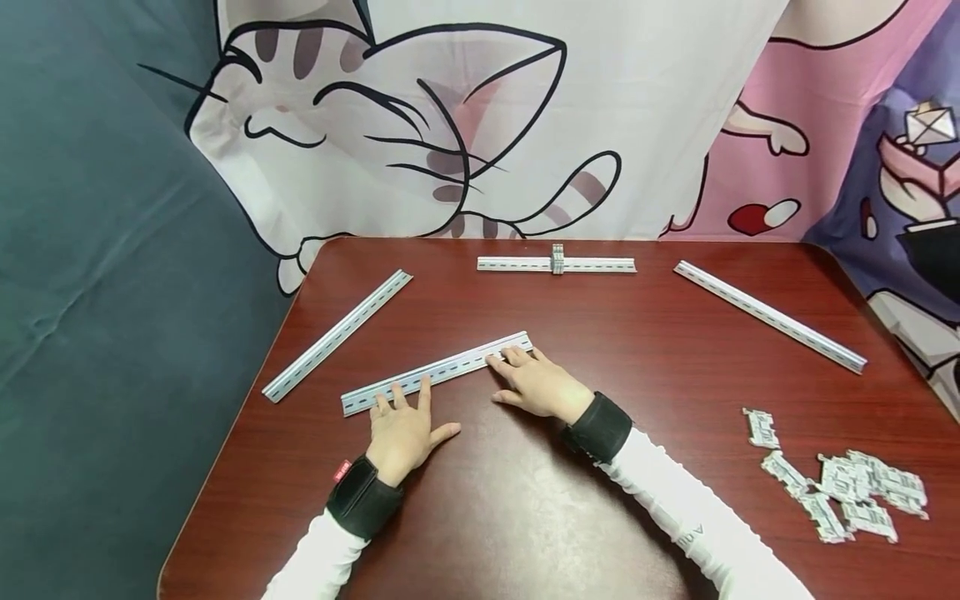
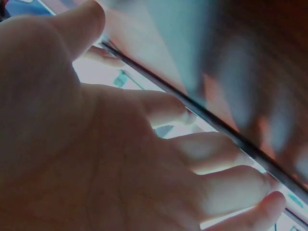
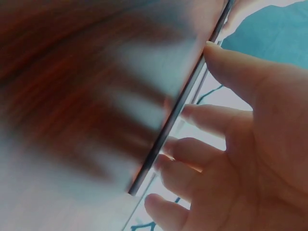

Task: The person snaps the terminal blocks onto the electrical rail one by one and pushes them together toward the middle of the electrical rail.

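Observation:
A slotted metal DIN rail [image 1: 442, 371] lies slantwise on the table, its right end farther from me than its left. My left hand [image 1: 401, 433] rests its spread, straight fingers on the rail toward its left end, thumb out to the side. Near the right end, the fingertips of my right hand [image 1: 540, 385] touch the same rail, its thumb on the near side. Both wrist views show the rail's dark edge [image 2: 211, 120] running past the fingertips, and the right wrist view shows the rail's end [image 3: 137, 187] beside the fingers.
Another rail [image 1: 337, 337] lies at the left and one [image 1: 772, 317] at the right. A back rail [image 1: 517, 264] carries a small grey stack of clip-on pieces [image 1: 557, 259]. Several flat whitish-grey plastic pieces [image 1: 843, 479] lie at the front right. A cat-print curtain [image 1: 637, 108] hangs behind the table.

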Tool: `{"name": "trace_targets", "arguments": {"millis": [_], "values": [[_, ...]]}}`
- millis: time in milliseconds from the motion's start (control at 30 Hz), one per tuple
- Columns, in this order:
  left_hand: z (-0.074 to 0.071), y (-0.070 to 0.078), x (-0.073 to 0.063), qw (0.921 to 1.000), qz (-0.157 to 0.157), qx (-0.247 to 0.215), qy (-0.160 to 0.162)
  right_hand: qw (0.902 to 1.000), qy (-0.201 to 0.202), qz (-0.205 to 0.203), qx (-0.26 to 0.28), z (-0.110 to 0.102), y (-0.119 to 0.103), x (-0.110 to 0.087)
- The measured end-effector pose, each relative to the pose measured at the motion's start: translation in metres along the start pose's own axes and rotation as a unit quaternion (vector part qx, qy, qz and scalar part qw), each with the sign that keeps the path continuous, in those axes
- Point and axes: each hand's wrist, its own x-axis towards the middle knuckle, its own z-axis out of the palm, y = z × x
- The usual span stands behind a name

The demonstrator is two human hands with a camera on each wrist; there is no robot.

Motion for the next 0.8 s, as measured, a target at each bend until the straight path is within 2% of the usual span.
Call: {"name": "trace_targets", "arguments": {"millis": [133, 467, 667, 800], "values": [[0.0, 0.01, 0.005, 0.9999, 0.015, -0.005, -0.006, 0.9999, 0.011, 0.01, 0.006, -0.002, 0.007, -0.013], [0.003, 0.039, 0.013, 0.9978, 0.063, 0.012, 0.018, 0.9986, 0.016, 0.05, -0.008, 0.0, 0.027, -0.045], [0.003, 0.056, 0.019, 0.9957, 0.088, 0.027, 0.002, 0.997, 0.016, 0.072, -0.024, -0.002, 0.038, -0.063], [0.004, 0.067, 0.026, 0.9937, 0.107, 0.032, -0.016, 0.9956, 0.022, 0.09, -0.017, -0.005, 0.045, -0.076]]}}
